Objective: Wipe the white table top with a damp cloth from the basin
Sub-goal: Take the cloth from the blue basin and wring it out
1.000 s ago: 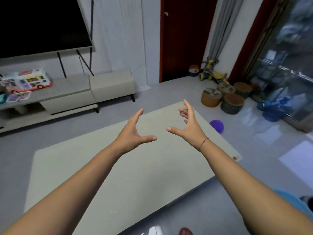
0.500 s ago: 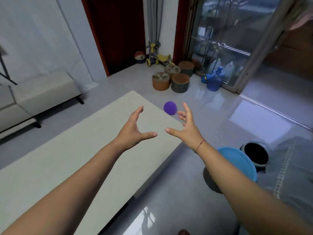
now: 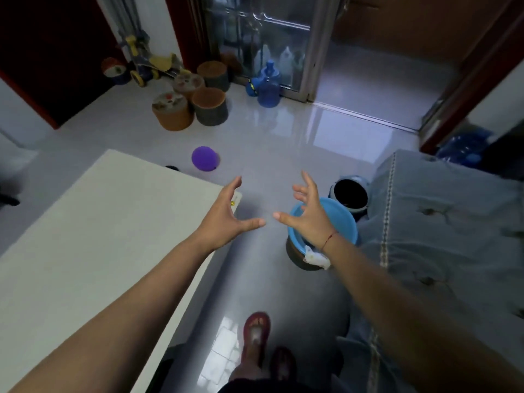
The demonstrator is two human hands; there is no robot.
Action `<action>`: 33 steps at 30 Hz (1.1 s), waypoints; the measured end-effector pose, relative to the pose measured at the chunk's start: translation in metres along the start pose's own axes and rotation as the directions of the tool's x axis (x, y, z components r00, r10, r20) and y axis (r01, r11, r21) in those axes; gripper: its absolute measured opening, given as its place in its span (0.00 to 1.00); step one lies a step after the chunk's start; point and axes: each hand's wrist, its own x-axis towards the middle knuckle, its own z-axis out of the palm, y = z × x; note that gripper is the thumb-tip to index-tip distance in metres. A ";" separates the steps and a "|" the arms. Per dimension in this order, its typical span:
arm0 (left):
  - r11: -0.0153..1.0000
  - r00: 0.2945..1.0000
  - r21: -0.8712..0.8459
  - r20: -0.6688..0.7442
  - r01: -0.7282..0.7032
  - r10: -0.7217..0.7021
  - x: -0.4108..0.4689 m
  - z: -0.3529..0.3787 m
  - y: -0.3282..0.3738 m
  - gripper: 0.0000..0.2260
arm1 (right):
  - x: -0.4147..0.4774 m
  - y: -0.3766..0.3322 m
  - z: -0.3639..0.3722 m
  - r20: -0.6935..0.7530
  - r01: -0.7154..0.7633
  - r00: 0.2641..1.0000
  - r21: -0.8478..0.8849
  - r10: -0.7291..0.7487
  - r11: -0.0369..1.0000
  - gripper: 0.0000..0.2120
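Both hands are empty. The left hand (image 3: 226, 219) is spread, fingers (image 3: 235, 184) apart, over the near corner of the desk (image 3: 85, 236). The right hand (image 3: 309, 217) is likewise spread, nothing held, and hangs above the basin (image 3: 344, 222).

The basin, blue, stands on the floor directly below the right fingers, beside a grey-covered sofa (image 3: 442, 236). The cloth (image 3: 316, 256), white and crumpled, is draped over the basin's near rim, just under the right wrist and well apart from the left fingers.

Judgement: the cloth is soft, limp and light; if wet it will sag and drip. Best taken by pinching the bunched part at the rim, then gathered into the palm and wrung over the basin. Whether the basin contains water cannot be seen. The wiping is not yet begun.
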 end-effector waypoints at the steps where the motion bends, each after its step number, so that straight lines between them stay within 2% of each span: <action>1: 1.000 0.999 -0.001 0.033 -0.004 0.004 0.012 0.009 -0.001 0.47 | 0.003 0.008 -0.006 -0.035 -0.017 0.999 0.004 0.017 1.000 0.50; 7: 1.000 0.971 0.009 0.240 -0.002 -0.001 0.080 0.068 -0.016 0.48 | 0.023 0.071 -0.043 -0.262 -0.166 0.947 0.094 0.185 0.982 0.44; 11: 0.999 0.954 0.023 0.298 0.027 -0.033 0.116 0.116 -0.050 0.48 | 0.033 0.134 -0.062 -0.339 -0.240 0.902 0.125 0.269 0.963 0.40; 15: 0.996 0.949 0.043 0.303 0.074 -0.083 0.138 0.164 -0.090 0.42 | 0.036 0.202 -0.075 -0.369 -0.349 0.836 0.214 0.406 0.912 0.35; 23: 0.952 0.926 0.026 0.222 0.306 -0.304 0.178 0.275 -0.193 0.31 | 0.052 0.354 -0.083 -0.384 -0.486 0.740 0.261 0.552 0.834 0.31; 30: 0.889 0.858 0.050 0.245 0.454 -0.452 0.199 0.363 -0.282 0.27 | 0.077 0.471 -0.064 -0.360 -0.565 0.693 0.267 0.625 0.781 0.32; 33: 0.819 0.790 0.034 0.242 0.573 -0.563 0.210 0.390 -0.315 0.29 | 0.088 0.508 -0.057 -0.373 -0.580 0.656 0.305 0.656 0.755 0.31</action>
